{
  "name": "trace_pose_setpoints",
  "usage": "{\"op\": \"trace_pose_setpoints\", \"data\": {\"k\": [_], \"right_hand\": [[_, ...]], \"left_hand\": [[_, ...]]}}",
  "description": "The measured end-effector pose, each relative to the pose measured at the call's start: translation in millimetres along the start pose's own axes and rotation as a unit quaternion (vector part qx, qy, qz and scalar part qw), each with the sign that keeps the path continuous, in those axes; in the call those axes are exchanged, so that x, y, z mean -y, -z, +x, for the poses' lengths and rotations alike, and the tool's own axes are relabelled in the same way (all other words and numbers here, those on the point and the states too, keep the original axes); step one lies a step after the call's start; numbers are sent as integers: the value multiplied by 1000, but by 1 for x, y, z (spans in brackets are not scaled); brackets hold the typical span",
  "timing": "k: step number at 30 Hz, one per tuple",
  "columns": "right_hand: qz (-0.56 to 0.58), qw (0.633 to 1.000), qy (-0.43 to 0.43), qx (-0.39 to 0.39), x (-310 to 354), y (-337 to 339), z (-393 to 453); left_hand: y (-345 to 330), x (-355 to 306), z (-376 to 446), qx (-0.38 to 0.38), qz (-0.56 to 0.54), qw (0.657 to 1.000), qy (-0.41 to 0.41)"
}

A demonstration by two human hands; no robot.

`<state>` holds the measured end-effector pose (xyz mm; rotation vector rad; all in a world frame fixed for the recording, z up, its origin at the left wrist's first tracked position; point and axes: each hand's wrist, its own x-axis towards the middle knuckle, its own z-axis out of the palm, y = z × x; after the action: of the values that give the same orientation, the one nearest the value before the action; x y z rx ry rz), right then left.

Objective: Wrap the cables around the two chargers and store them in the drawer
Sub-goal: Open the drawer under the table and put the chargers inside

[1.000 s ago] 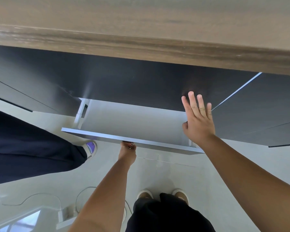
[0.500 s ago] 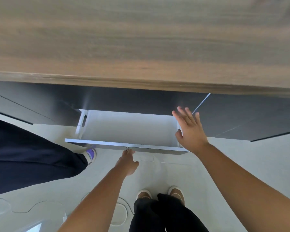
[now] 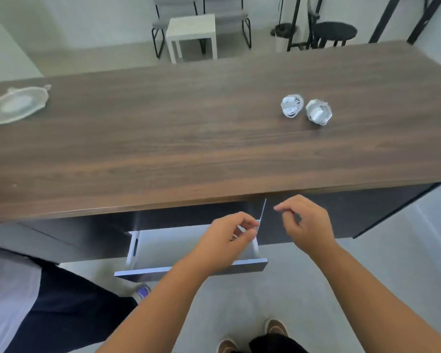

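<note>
Two white chargers with their cables wound round them lie side by side on the brown wooden tabletop [image 3: 189,138], the left charger [image 3: 292,106] and the right charger [image 3: 318,111], towards the far right. Below the table's near edge a drawer [image 3: 247,266] with a white inside and a dark front stands pulled out, and nothing shows inside it. My left hand [image 3: 227,233] hovers over the drawer's right side, fingers loosely curled, holding nothing. My right hand [image 3: 306,222] hangs just right of it in front of the dark cabinet face, also loosely curled and holding nothing.
A clear plastic lid [image 3: 15,104] lies at the tabletop's far left. Another person in dark trousers [image 3: 61,307] stands close on the left of the drawer. Beyond the table are a small white side table [image 3: 191,34], chairs and a black stool [image 3: 334,31].
My left hand has let go of the drawer front's knob and risen over the drawer. My right hand has left the cabinet face. The view has tilted up onto the tabletop.
</note>
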<state>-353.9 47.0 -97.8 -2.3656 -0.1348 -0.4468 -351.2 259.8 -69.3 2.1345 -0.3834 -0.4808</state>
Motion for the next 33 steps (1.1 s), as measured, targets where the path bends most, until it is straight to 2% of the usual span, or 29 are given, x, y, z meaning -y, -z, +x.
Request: {"op": "trace_pose_setpoints", "data": {"k": [3, 8, 13, 21, 26, 33], "right_hand": [[43, 996, -60, -47, 0, 32, 33], [138, 965, -189, -115, -40, 65, 99], [133, 951, -256, -110, -100, 69, 157], [146, 968, -196, -54, -129, 60, 208], [98, 982, -156, -35, -138, 54, 225], [57, 990, -132, 0, -141, 52, 236]], "left_hand": [[26, -38, 28, -6, 73, 996, -54], [53, -78, 106, -67, 111, 988, -87], [46, -94, 197, -92, 178, 975, -99], [12, -98, 299, -153, 150, 975, -63], [4, -99, 329, -126, 127, 983, -41], [5, -96, 346, -120, 101, 983, -95]]}}
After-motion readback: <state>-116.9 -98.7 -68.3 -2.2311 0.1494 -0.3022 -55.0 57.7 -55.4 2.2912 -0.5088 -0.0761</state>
